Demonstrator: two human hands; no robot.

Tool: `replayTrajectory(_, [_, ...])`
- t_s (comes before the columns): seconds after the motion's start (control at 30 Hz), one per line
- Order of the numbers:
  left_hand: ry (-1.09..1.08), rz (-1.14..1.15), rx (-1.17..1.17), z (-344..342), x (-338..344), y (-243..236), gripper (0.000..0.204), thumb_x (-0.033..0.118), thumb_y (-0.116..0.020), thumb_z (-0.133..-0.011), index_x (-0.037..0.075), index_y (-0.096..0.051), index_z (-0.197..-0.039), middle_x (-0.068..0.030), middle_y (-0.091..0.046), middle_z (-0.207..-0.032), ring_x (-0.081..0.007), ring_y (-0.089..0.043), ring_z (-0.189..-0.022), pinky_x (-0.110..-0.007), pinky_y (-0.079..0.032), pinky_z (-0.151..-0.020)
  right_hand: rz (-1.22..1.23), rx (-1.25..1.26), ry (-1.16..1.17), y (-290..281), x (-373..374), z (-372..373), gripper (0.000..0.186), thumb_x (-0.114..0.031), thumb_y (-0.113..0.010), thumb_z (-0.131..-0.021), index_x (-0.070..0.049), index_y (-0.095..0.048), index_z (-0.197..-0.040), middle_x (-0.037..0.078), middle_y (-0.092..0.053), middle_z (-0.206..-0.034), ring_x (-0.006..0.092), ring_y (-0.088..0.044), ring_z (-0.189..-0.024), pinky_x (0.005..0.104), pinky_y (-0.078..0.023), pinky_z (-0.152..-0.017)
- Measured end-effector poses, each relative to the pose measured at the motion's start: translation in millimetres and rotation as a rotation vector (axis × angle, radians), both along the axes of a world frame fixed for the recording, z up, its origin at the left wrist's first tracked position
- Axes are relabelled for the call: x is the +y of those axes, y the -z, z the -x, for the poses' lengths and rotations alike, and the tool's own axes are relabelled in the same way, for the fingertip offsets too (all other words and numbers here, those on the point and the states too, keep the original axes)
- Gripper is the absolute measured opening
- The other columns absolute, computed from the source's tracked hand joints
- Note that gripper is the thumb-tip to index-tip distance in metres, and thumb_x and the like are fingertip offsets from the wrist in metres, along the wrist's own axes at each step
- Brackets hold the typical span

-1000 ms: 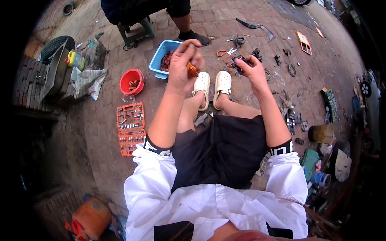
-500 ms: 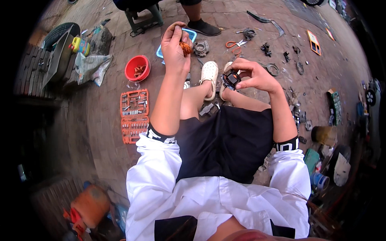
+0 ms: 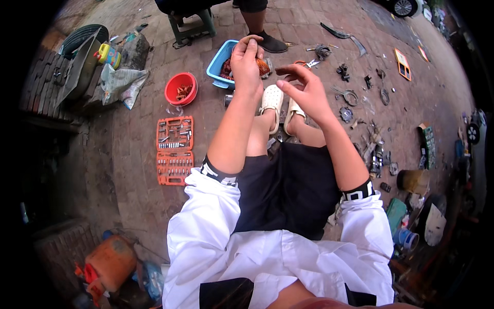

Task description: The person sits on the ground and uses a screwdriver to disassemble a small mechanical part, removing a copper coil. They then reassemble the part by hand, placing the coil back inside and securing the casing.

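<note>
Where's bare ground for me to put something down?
Bare brick paving lies left of the orange socket set, below the pale sack; a narrower strip separates the set from the left forearm. Crowded: near the left hand, by the blue basin and white clogs; right of the right forearm, among loose metal parts.

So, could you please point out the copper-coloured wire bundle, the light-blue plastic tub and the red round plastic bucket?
Copper-coloured wire bundle [image 3: 263,67], head view: its visible strands.
Light-blue plastic tub [image 3: 221,82], head view: its near wall.
Red round plastic bucket [image 3: 178,80], head view: its inner wall.
</note>
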State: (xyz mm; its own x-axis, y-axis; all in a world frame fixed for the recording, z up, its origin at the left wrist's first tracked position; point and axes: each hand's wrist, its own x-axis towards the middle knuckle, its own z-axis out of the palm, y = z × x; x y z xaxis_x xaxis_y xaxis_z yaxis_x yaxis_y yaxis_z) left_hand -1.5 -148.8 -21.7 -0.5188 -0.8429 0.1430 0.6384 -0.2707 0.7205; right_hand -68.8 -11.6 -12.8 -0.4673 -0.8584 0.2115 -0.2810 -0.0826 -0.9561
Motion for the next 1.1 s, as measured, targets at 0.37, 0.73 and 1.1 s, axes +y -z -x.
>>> replayTrajectory(0.37, [0.194, -0.013, 0.033, 4, 13, -3, 0.012, 0.011, -0.05, -0.094, 0.004, -0.059, -0.093, 0.0022, -0.048, -0.072, -0.0049, -0.043, -0.065, -0.018, -0.035, -0.054, -0.025, -0.553, -0.04, -12, -14, -10, 0.026, -0.018, -0.071, -0.08, -0.005, -0.056, -0.098, 0.0, -0.058, -0.087, 0.0074, -0.055, -0.08, 0.0228, -0.046, -0.068])
replayTrajectory(0.73, [0.259, 0.293, -0.222, 20, 19, 8, 0.018, 0.015, -0.048, -0.096, 0.007, -0.052, -0.112, -0.0041, -0.056, -0.099, -0.0129, -0.054, -0.083, -0.024, -0.047, -0.069, 0.012, -0.409, -0.003, -1, 20, 15, 0.031, -0.024, -0.076, -0.074, -0.005, -0.069, -0.098, 0.001, -0.066, -0.084, 0.0085, -0.058, -0.072, 0.0261, -0.049, -0.058])
replayTrajectory(1.1, [0.167, -0.001, -0.145, 15, 38, -24, 0.015, 0.015, -0.049, -0.094, 0.006, -0.055, -0.105, -0.0055, -0.06, -0.092, -0.0149, -0.059, -0.089, -0.03, -0.05, -0.076, -0.104, -0.221, -0.085, -22, 7, 42, 0.033, -0.026, -0.072, -0.077, -0.001, -0.069, -0.1, 0.007, -0.068, -0.092, 0.0103, -0.06, -0.085, 0.0263, -0.047, -0.077])
